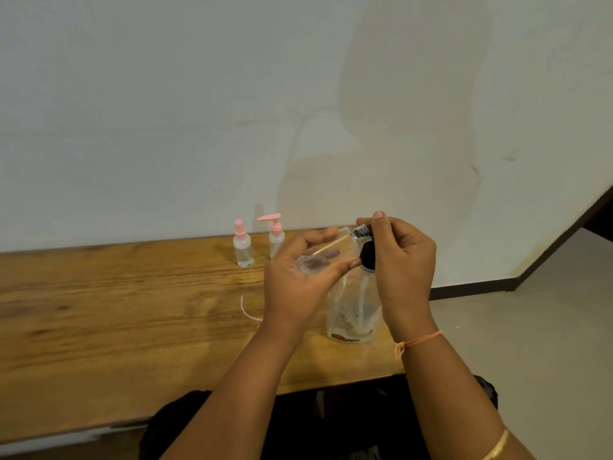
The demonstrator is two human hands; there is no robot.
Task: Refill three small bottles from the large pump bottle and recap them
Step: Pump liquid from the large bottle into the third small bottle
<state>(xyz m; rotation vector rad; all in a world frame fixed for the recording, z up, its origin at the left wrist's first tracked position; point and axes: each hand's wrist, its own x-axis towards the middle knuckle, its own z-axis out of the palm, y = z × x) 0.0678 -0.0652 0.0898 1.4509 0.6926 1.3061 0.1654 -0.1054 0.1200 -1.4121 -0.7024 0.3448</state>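
Left hand fingers curled round small clear bottle, held tilted, mouth at black pump head of large pump bottle, upright on tabletop. Right hand fingers pinching pump head. Pink spray-top bottle and pink pump-top bottle upright behind, near wall.

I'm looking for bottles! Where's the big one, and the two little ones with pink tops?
Big bottle [355,310]: head view, on its clear lower body.
Little bottle with pink spray top [243,249]: head view, on its clear body.
Little bottle with pink pump top [276,243]: head view, on its clear body.
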